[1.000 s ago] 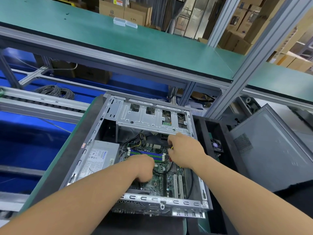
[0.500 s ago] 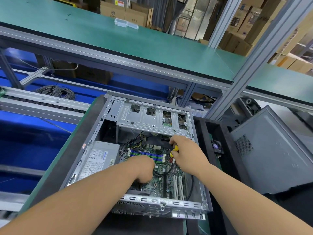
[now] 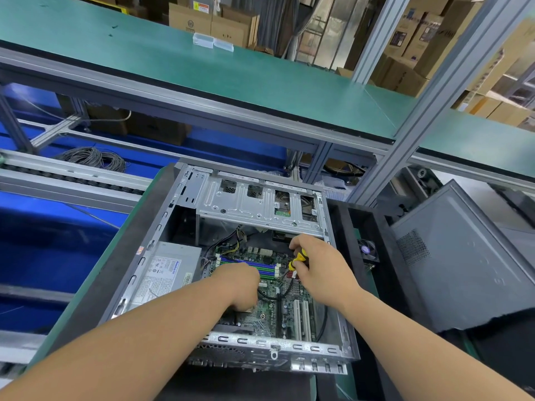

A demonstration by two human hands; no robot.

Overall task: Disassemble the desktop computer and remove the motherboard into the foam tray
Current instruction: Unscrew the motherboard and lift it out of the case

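A green-topped workbench [image 3: 95,282] is carrying an open grey metal computer case [image 3: 341,328], with a detached grey side panel [image 3: 463,273] lying toward its right edge.

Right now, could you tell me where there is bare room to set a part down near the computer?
The long green shelf behind the computer case is mostly bare. Inside the case it is crowded: left hand, right hand with the screwdriver, the cables.

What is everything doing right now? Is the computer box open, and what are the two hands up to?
computer case: open, lying on its side
motherboard: inside the case
right hand: grips the screwdriver
screwdriver: held, tip down at the board
left hand: resting on the board, fingers hidden
side panel: off, beside the case
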